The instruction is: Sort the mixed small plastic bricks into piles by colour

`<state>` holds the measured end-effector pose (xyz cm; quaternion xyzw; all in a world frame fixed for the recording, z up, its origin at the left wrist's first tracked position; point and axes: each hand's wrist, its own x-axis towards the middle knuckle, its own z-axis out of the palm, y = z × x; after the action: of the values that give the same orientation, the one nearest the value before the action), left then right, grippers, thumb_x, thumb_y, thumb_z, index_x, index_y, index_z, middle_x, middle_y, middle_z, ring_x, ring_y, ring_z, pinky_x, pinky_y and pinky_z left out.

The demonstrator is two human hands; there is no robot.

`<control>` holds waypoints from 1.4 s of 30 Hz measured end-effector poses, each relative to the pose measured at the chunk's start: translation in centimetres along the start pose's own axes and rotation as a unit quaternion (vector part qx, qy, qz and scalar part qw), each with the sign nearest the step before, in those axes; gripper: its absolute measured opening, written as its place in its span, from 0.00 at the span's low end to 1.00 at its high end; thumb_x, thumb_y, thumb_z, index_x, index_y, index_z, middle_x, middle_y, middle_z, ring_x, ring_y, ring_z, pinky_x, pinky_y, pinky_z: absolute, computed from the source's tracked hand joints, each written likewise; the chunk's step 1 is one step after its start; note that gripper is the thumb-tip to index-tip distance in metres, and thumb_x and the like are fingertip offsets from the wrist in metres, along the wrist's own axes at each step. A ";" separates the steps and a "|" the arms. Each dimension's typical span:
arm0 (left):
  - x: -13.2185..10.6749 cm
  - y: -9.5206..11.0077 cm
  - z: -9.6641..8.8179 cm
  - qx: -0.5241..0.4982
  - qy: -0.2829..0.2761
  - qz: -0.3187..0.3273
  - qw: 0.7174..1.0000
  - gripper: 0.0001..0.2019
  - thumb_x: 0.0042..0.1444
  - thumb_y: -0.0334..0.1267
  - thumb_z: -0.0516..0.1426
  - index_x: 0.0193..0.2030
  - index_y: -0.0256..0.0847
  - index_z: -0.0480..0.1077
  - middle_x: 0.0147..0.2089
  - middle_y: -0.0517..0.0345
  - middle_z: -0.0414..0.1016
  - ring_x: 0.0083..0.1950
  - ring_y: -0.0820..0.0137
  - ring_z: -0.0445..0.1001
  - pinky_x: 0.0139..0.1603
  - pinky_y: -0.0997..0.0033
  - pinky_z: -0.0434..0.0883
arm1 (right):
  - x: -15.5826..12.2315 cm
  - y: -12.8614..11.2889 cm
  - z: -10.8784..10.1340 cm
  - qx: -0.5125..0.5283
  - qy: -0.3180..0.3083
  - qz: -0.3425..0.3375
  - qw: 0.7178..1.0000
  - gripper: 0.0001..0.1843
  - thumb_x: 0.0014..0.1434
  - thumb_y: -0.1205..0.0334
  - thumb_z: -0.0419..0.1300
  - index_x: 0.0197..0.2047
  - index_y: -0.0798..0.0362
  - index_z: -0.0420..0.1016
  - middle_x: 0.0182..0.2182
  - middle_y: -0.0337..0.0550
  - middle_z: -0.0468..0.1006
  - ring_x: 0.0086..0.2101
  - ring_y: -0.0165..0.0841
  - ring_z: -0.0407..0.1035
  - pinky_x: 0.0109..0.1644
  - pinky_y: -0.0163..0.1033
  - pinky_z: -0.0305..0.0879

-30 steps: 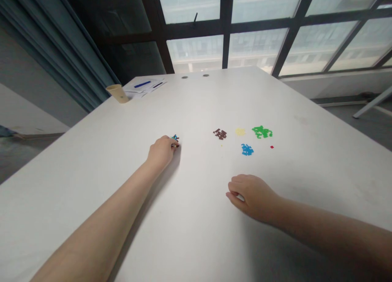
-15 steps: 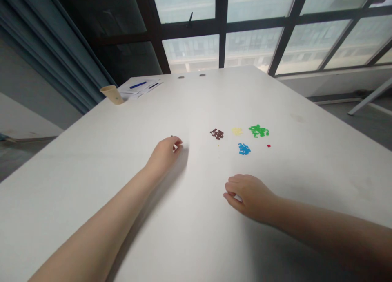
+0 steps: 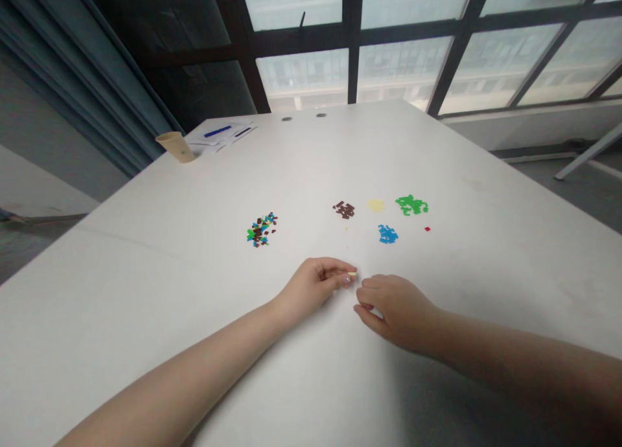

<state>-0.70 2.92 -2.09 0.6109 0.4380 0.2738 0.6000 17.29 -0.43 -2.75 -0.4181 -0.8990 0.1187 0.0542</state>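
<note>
**A tiny pale piece (image 3: 352,275) caught at the fingertips**

The left hand (image 3: 315,285) lies low over the white table (image 3: 146,291), thumb and forefinger pressed together on the pale piece, the other fingers tucked in behind. The piece sits right at the fingertips, just beside the knuckles of the right hand (image 3: 396,308). That hand rests on the table with its fingers curled under, and I cannot tell whether they hold anything.

The piece looks like hard plastic: almost weightless, stiff, smooth, and small enough to flick away or slip out unnoticed. To my eye, only a fingertip pinch across its two sides suits it, and a light one.

To the left lies a mixed heap (image 3: 261,230). Further back sit separate little heaps: brown (image 3: 344,209), yellow (image 3: 375,205), green (image 3: 412,205) and blue (image 3: 387,234), with one red bit (image 3: 427,229) on its own. A paper cup (image 3: 172,146) and some papers (image 3: 221,133) stand at the far corner.
</note>
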 end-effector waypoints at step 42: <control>-0.1 -0.1 0.0 0.111 0.003 0.077 0.991 0.08 0.53 0.38 0.53 0.35 0.36 0.69 0.29 0.58 0.70 0.30 0.75 0.66 0.31 0.77 0.63 | 1.0 3.8 -2.7 0.033 0.260 0.074 0.962 0.09 0.57 0.63 0.52 0.33 0.53 0.74 0.28 0.42 0.74 0.30 0.31 0.66 0.35 0.35 0.57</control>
<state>-0.80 2.85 -2.15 0.7047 0.4196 0.2704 0.5041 19.96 3.15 -1.13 -0.4976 -0.8163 0.0391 0.2907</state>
